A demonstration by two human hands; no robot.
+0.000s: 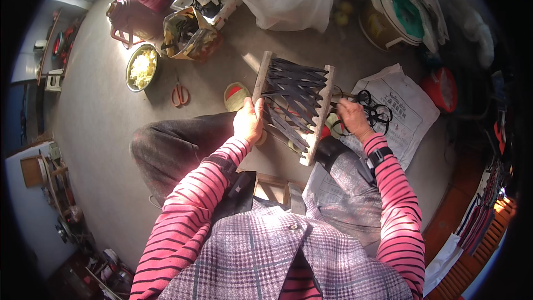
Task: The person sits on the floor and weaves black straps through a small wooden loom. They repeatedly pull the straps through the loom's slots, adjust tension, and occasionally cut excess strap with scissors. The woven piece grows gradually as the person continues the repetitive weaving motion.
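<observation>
A wooden frame (327, 91), two notched bars with black strips (295, 80) crisscrossed between them, is held tilted over my lap. My left hand (248, 122) is closed around the left bar, the thumb lying along it. Just beyond the right bar, my right hand (354, 119) has its fingers pinched on a black strip. Loose loops of the same strip (380, 114) hang beside that hand, above a white printed sack (413, 108). Part of a slipper (235, 95) shows left of the frame.
Orange-handled scissors (180, 94) lie on the floor at left, near a bowl of pale yellow pieces (142, 69). Behind stand pink thermoses (133, 19), an open bag (191, 36) and a white plastic bag (286, 0). A bucket (388, 19) and a red round object (441, 89) are at right.
</observation>
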